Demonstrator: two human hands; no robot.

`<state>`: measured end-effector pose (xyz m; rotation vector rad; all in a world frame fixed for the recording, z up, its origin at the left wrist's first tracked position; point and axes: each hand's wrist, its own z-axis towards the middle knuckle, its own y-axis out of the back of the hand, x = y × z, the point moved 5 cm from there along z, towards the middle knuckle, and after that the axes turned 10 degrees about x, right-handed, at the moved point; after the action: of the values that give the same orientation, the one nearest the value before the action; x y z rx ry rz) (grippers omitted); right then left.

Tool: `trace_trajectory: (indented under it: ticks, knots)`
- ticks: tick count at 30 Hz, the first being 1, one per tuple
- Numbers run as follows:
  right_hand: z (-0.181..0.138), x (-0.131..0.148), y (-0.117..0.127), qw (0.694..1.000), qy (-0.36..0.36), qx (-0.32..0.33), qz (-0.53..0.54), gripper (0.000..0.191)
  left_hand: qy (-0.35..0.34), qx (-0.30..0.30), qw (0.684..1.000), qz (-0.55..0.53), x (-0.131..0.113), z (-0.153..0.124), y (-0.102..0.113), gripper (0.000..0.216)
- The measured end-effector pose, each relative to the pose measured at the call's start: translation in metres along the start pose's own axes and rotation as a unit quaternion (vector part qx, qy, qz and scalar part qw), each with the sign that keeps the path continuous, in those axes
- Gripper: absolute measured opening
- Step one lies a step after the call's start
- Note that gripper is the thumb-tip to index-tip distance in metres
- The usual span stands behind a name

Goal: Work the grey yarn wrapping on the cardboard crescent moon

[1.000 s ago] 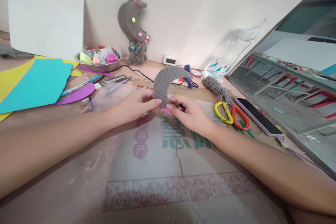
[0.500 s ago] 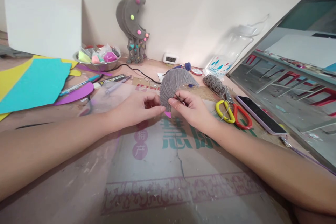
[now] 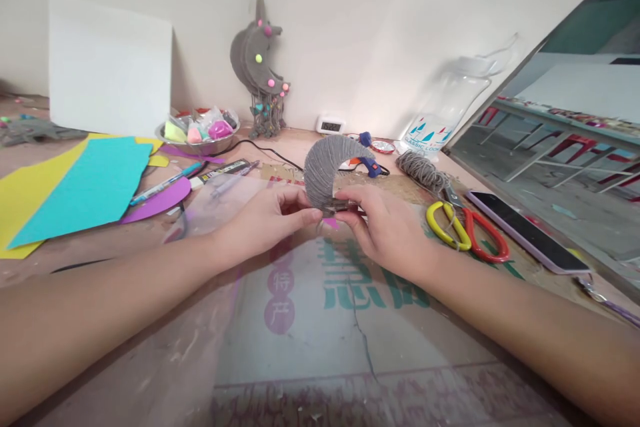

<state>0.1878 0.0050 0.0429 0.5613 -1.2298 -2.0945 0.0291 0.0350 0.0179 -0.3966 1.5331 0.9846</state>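
Observation:
A crescent moon shape wrapped in grey yarn [image 3: 325,167] stands upright over the middle of the table. My left hand [image 3: 273,217] pinches its lower tip from the left, fingers closed on it. My right hand [image 3: 385,227] pinches the same lower end from the right, thumb and forefinger pressed together on the yarn. A bundle of loose grey yarn [image 3: 423,170] lies to the right behind my right hand. A small pink scrap [image 3: 331,222] shows on the table just under the crescent.
Yellow-and-red scissors [image 3: 465,233] and a phone [image 3: 530,232] lie at the right. A glue gun [image 3: 367,160], a metal bowl of pom-poms [image 3: 197,133], pens [image 3: 165,181], coloured foam sheets [image 3: 85,187] and a finished moon hanging [image 3: 260,67] sit behind. A printed plastic mat [image 3: 350,320] covers the near table.
The crescent has turned from broadside to a narrower upright pose. My right hand has shifted down to its lower tip. The view has tilted slightly upward.

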Motion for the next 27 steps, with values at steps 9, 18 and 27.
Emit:
trace_trajectory:
  ticks: [9, 18, 27]
  knots:
    - [0.0010, 0.0029, -0.0032, 0.999, 0.002, 0.014, -0.041, 0.017, 0.002, -0.009, 1.000, 0.019, -0.0001, 0.0000, 0.0005, 0.021]
    - [0.0012, 0.0011, -0.0055, 0.999, -0.025, 0.037, -0.017, 0.018, 0.025, -0.018, 0.999, 0.026, 0.0042, 0.0014, 0.0017, 0.023]
    - [0.0018, 0.0027, -0.0042, 0.999, 0.014, 0.019, -0.035, 0.018, 0.019, -0.014, 1.000, -0.010, 0.0014, 0.0014, 0.0011, 0.020]
